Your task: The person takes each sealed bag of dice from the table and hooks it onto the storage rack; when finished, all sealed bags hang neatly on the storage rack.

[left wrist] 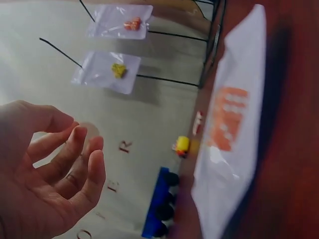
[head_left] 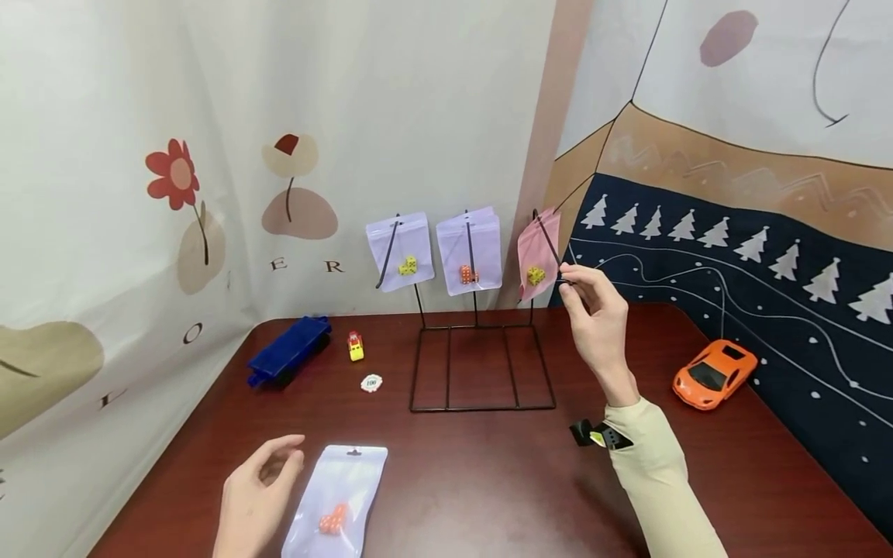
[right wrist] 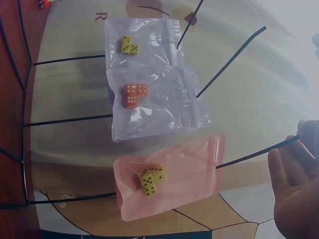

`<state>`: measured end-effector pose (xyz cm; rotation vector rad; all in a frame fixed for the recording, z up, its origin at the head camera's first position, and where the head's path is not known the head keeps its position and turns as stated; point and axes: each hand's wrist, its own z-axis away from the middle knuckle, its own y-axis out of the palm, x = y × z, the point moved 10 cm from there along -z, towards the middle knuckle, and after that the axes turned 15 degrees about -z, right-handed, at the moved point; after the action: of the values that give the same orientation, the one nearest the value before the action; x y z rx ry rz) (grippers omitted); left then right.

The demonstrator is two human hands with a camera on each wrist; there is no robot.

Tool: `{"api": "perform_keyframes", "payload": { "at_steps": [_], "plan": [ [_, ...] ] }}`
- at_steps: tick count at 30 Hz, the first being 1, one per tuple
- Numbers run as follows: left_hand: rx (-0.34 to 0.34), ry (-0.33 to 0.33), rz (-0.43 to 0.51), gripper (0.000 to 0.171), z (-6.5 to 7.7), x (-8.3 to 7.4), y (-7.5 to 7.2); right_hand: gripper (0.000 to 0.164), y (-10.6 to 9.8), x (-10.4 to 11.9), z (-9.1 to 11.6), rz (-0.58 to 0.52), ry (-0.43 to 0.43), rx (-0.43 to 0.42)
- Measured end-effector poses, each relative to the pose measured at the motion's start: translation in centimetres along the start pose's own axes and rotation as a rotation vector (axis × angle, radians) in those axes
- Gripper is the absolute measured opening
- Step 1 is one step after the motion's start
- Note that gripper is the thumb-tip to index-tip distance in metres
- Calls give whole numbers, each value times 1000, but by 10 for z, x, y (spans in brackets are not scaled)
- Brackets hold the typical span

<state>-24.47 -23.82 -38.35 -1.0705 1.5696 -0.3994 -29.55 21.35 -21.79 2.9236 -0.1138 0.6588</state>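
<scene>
A black wire display rack (head_left: 481, 408) carries two pale lilac zip bags and a pink zip bag (head_left: 540, 244) on its hooks. Yellow dice show in the left lilac bag (head_left: 398, 240) and the pink one, orange dice in the middle lilac bag (head_left: 488, 256). My right hand (head_left: 600, 322) pinches the front end of the right hook (right wrist: 256, 152), ahead of the pink bag. Another lilac bag (head_left: 352, 473), holding orange dice, lies at the table's front. Beside it, my left hand (head_left: 254, 492) has loosely bent fingers and holds nothing.
On the table's left are a blue toy vehicle (head_left: 289, 353), a small red and yellow toy car (head_left: 356, 346) and a white chip (head_left: 371, 383) marked 100. An orange toy car (head_left: 715, 374) stands at the right edge. Printed cloth hangs behind the table.
</scene>
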Motion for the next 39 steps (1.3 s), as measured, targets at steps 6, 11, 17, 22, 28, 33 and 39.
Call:
{"api": "perform_keyframes", "payload": {
  "at_steps": [6, 11, 17, 22, 28, 33, 39],
  "plan": [
    [60, 27, -94, 25, -3, 11, 13, 17, -4, 1, -2, 13, 7, -6],
    [105, 68, -127, 28, -5, 17, 23, 17, -3, 1, -2, 24, 10, -4],
    [263, 19, -139, 36, -5, 30, 44, 17, 0, 3, -6, 29, 4, 1],
    [338, 1, -175, 42, -3, 37, 54, 17, 1, 3, -6, 27, 2, 4],
    [412, -26, -176, 44, 2, 43, 60, 17, 1, 3, -2, 45, 10, 10],
    [423, -22, -144, 45, 4, 42, 59, 18, 2, 3, -1, 45, 2, 9],
    [454, -40, -132, 47, 5, 46, 63, 18, 2, 3, 0, 48, 7, 14]
  ]
}}
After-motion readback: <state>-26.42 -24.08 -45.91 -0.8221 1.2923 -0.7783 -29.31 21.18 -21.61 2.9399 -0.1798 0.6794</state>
